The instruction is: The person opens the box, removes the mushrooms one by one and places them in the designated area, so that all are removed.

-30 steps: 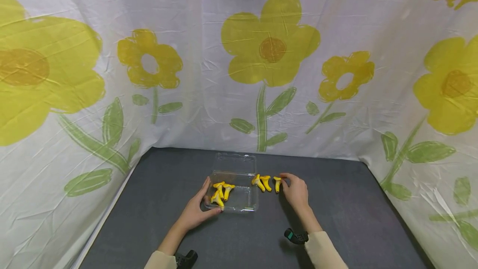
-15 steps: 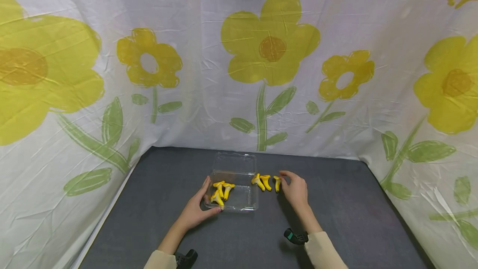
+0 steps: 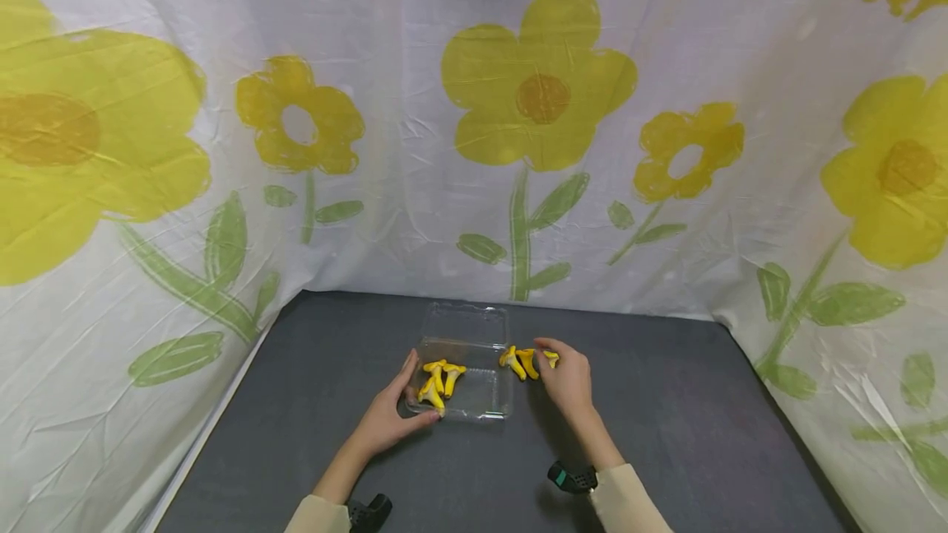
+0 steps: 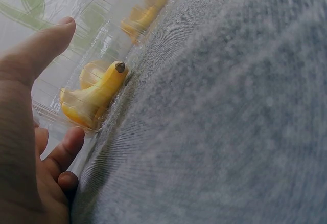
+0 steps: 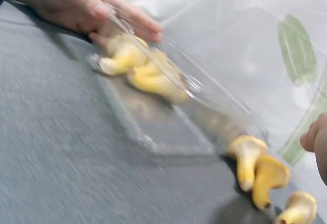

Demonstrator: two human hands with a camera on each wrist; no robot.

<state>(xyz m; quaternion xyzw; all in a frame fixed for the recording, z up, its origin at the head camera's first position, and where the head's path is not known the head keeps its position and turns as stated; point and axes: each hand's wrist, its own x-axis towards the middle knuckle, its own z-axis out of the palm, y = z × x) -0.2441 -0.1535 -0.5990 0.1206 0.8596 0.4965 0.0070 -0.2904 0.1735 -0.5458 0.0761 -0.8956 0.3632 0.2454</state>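
A hinged clear plastic container (image 3: 485,393) stands on the dark table, its lid (image 3: 467,323) thrown back. My left hand (image 3: 392,414) holds its left end, thumb at the near side and fingers along the left wall. Inside, at the left, lie several yellow chanterelle mushrooms (image 3: 453,380). To the right of the container are three more: a left chanterelle (image 3: 512,362), a middle chanterelle (image 3: 527,363) and a right chanterelle (image 5: 299,209). My right hand (image 3: 569,381) hovers by these, partly covering the right one in the head view. Its fingertips (image 5: 308,138) hold nothing and are apart from the mushrooms in the right wrist view.
A dark grey cloth (image 3: 311,368) covers the table. White curtains (image 3: 400,212) printed with yellow flowers enclose the back and both sides. Each wrist wears a black device, the right one (image 3: 572,478) beside a beige sleeve (image 3: 629,500).
My right hand has shifted left from the rightmost chanterelle toward the middle one. My left hand, the container and the chanterelles are where they were.
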